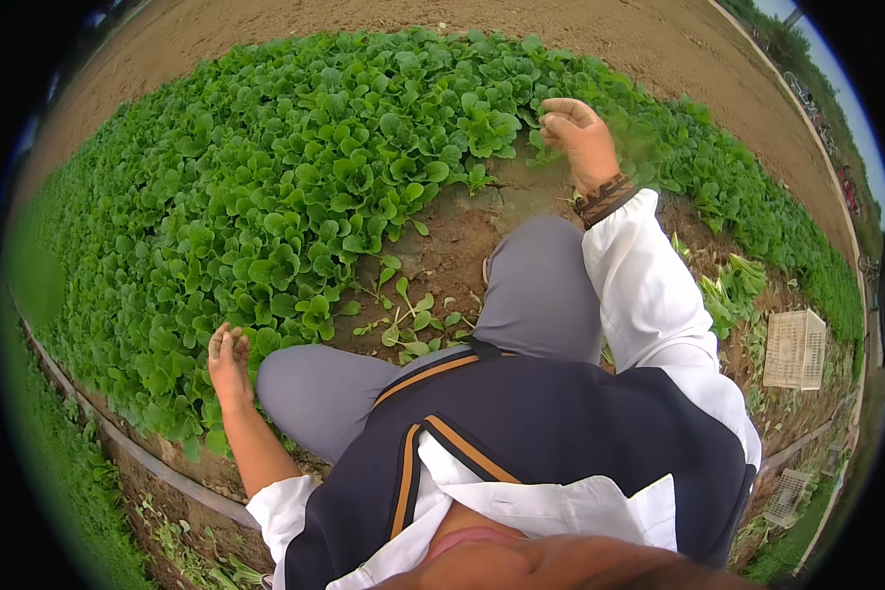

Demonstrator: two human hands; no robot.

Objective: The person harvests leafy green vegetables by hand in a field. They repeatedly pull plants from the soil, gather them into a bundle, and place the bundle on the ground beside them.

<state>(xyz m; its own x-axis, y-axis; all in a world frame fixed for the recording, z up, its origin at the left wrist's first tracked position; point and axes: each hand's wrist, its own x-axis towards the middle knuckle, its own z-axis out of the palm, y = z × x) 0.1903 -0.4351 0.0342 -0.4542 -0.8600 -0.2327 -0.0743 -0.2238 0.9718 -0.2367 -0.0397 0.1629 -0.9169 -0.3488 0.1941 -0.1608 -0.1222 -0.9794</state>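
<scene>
My left hand (230, 366) is raised beside my left knee, at the edge of a dense bed of young leafy greens (265, 192). Its fingers are loosely bent and a little apart, with nothing visible in them. Out ahead, my right hand (584, 140) hovers over the plants where the bed meets bare soil (457, 236). Its fingers curl inward; whether they hold a small stem cannot be seen. A dark patterned band (606, 200) circles the right wrist. Several loose, uprooted seedlings (413, 317) lie on the soil between my knees.
To the right lies a pile of pulled greens (734, 291), with a pale plastic crate (794, 349) beyond it. Another crate (786, 498) is farther back. A long pale strip (155, 468) borders the bed at lower left. Brown tilled soil (324, 16) stretches past the plants.
</scene>
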